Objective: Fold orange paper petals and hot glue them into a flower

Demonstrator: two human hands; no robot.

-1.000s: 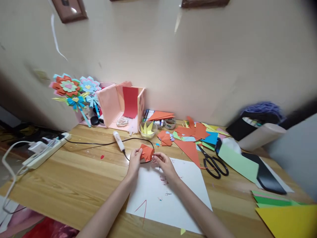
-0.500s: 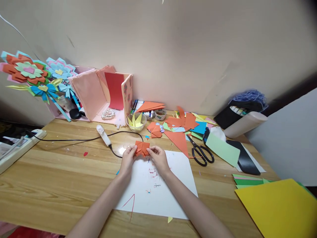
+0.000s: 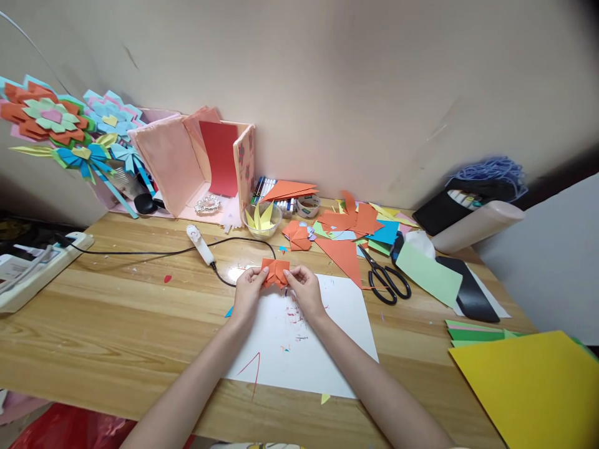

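Note:
Between my two hands is a small piece of folded orange paper (image 3: pixel 275 272), held over the far edge of a white sheet (image 3: pixel 304 355) with pen marks. My left hand (image 3: pixel 249 290) pinches its left side between thumb and fingers. On the right side, my right hand (image 3: pixel 304 290) grips it the same way. The fingers partly cover the paper's sides. Just beyond lies another folded orange paper piece (image 3: pixel 298 235). A white glue gun (image 3: pixel 200 245) with a black cord rests to the left of my hands.
Black-handled scissors (image 3: pixel 386 277) lie to the right, near orange paper scraps (image 3: pixel 344 259). A clear bowl (image 3: pixel 262 232) holds yellow paper pieces. Paper flowers (image 3: pixel 51 118) and a pink box (image 3: pixel 163 168) stand at the back left. Yellow paper (image 3: pixel 528 386) lies front right; a power strip (image 3: pixel 44 271) sits left.
The camera view has shifted slightly, so the table sits a little higher and further right. Both hands still hold the folded orange paper in nearly the same place, with a slight change of finger position.

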